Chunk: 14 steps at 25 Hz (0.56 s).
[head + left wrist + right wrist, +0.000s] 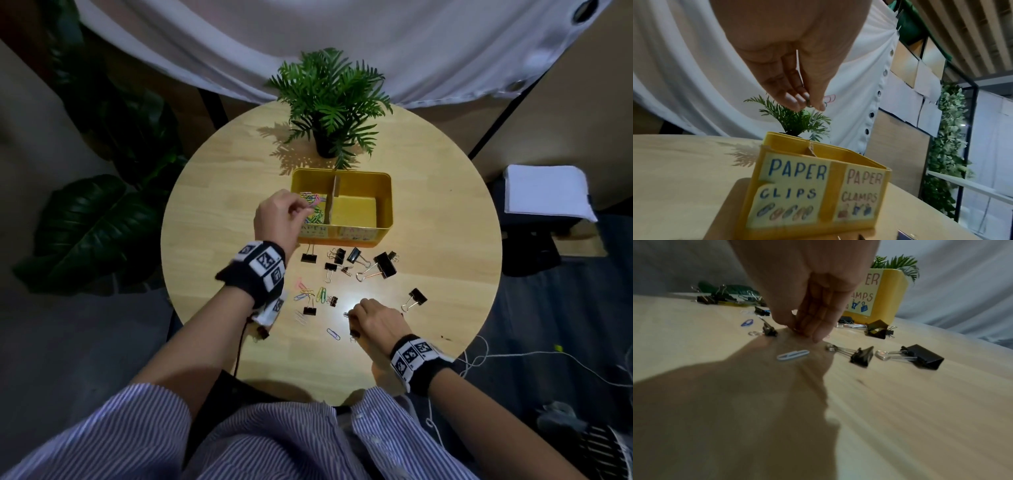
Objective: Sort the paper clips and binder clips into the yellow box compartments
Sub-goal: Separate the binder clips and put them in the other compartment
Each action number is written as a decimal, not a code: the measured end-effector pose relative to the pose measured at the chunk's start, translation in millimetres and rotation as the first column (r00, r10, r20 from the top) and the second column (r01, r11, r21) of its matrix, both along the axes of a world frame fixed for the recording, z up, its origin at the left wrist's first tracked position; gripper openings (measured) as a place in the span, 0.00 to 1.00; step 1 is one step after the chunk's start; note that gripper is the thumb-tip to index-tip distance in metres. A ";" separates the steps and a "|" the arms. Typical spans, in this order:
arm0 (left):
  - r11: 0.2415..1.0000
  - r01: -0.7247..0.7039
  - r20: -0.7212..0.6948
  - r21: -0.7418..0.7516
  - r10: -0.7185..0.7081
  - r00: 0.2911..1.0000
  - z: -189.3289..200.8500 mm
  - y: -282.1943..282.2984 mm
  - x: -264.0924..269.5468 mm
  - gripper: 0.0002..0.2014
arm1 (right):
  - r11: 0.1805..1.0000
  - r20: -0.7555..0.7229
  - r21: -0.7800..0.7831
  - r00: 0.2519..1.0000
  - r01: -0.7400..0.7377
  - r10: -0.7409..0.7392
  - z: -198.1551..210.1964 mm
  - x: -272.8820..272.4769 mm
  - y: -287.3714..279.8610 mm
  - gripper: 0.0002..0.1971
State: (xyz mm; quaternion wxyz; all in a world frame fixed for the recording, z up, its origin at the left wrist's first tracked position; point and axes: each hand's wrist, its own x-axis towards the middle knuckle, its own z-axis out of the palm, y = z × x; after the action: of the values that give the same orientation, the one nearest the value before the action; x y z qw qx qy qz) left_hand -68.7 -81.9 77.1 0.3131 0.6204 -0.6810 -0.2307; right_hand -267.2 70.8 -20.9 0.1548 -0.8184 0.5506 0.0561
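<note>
Left label: the pale paper label [789,186] on the front wall of the yellow rectangular box [835,193], left of its middle strip, reads "PAPER CLIPS" in blue hand lettering, with small drawn paper clips beneath.
Right label: the pale paper label [859,193] on the same wall, right of that strip, reads "PAPER CLAMPS" in reddish lettering, with small drawn binder clips beneath.
Right label, right wrist view: only "ER" and "AMPS" show [867,293].
Wristbands: black-and-white square marker patterns, no readable text.
</note>
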 end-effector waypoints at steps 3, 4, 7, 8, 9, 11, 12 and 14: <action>0.988 0.062 0.113 0.145 -0.079 0.990 4.5 -31.8 -7.0 0.18 | 0.998 0.012 0.019 0.998 0.056 -0.056 8.2 9.9 -12.8 0.07; 0.983 0.069 0.145 0.171 -0.095 0.985 2.2 -32.7 -4.1 0.22 | 0.992 0.053 0.035 0.991 0.124 -0.126 13.3 12.9 -17.8 0.10; 0.997 0.002 0.089 0.073 -0.009 0.996 -10.5 -4.8 19.8 0.14 | 0.954 0.321 -0.011 0.905 0.299 -0.280 41.5 24.4 -47.1 0.11; 0.998 -0.008 0.083 0.061 0.003 0.997 -20.9 10.5 29.8 0.10 | 0.938 0.410 -0.055 0.865 0.341 -0.290 54.0 30.4 -65.6 0.09; 0.996 0.006 0.088 0.087 -0.014 0.996 -31.4 27.1 39.2 0.07 | 0.919 0.473 -0.099 0.831 0.381 -0.293 68.1 38.8 -87.7 0.08; 0.955 0.127 0.147 0.267 -0.171 0.974 -52.6 53.7 49.8 0.10 | 0.880 0.521 -0.138 0.789 0.454 -0.326 89.1 52.2 -132.5 0.09; 0.901 0.210 0.214 0.379 -0.306 0.928 -62.5 62.2 51.6 0.15 | 0.867 0.504 -0.148 0.791 0.476 -0.347 95.8 57.8 -149.3 0.11; 0.795 0.319 0.320 0.517 -0.525 0.788 -79.5 69.7 50.8 0.25 | 0.871 0.419 -0.173 0.835 0.460 -0.357 93.2 64.6 -158.7 0.11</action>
State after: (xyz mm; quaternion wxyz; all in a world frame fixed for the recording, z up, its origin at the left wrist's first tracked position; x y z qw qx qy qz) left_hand -17.9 -12.2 -2.4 -0.0608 0.5368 -0.7887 -0.2933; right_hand -202.5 -88.0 72.3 0.1539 -0.6890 0.6764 -0.2099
